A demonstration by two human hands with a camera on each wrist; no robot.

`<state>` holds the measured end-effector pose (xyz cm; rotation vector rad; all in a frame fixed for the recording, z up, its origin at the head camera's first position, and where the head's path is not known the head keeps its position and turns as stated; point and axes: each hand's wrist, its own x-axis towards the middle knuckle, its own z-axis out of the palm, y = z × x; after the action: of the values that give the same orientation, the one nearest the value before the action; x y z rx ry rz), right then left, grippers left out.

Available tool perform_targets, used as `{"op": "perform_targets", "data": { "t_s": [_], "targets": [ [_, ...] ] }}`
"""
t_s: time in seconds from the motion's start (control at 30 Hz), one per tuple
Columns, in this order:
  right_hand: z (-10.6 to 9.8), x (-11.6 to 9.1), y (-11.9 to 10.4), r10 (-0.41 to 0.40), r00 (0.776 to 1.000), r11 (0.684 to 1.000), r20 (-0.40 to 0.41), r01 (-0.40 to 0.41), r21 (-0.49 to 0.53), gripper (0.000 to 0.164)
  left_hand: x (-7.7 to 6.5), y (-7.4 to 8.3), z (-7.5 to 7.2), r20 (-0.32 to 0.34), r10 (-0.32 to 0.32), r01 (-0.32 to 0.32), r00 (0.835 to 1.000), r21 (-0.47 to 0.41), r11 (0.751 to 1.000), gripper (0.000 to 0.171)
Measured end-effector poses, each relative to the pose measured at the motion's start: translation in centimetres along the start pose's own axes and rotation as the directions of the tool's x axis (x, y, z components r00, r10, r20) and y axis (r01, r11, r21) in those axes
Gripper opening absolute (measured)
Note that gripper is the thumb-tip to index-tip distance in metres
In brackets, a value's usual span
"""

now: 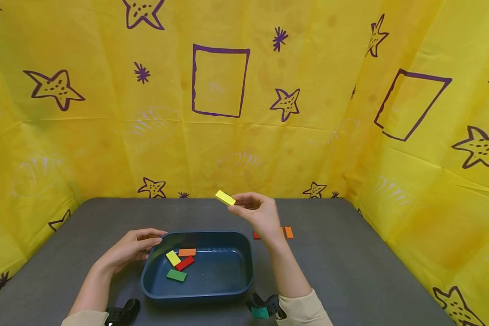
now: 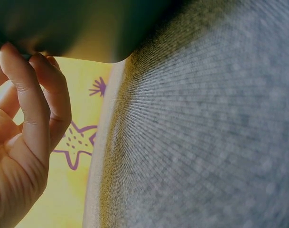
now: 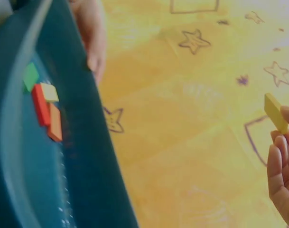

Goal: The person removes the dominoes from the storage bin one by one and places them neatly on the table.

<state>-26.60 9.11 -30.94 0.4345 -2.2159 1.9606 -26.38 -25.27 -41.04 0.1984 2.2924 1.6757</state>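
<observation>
Raised above the table's far part, my right hand (image 1: 262,217) pinches a yellow block (image 1: 225,198) between thumb and fingertips. The right wrist view shows the same yellow block (image 3: 275,113) held at one end. At the far left corner of a dark blue plastic tub (image 1: 212,296), my left hand (image 1: 132,246) grips the rim with thumb and fingers. Curled fingers (image 2: 30,99) meet the tub's edge in the left wrist view. Inside the tub, on its left side, lie a yellow block (image 1: 173,258), an orange block (image 1: 187,252), a red block (image 1: 184,263) and a green block (image 1: 176,275).
On the grey table (image 1: 350,271), an orange block (image 1: 289,232) and a red block (image 1: 256,235) lie right of the tub, partly behind my right wrist. A yellow patterned cloth (image 1: 228,149) hangs around the table's back and sides.
</observation>
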Motion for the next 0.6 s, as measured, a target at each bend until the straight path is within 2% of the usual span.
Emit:
{"op": "perform_targets", "data": {
  "t_s": [0.17,0.37,0.6],
  "targets": [
    [-1.6,0.4,-0.1,-0.013,0.998,0.999,-0.066,0.015,0.036,0.026,-0.1,0.0,0.0,0.002,0.004,-0.004,1.000,0.007,1.000,0.053],
    [-3.1,0.7,0.4,-0.027,0.990,0.999,-0.138,0.031,0.024,0.028,-0.1,0.0,0.0,0.008,0.008,-0.008,1.000,0.013,1.000,0.053],
    [-5.7,1.5,1.3,0.023,0.971,1.000,-0.239,-0.021,0.013,0.031,-0.1,0.1,0.0,0.005,0.005,-0.005,1.000,0.012,1.000,0.053]
  ]
}}
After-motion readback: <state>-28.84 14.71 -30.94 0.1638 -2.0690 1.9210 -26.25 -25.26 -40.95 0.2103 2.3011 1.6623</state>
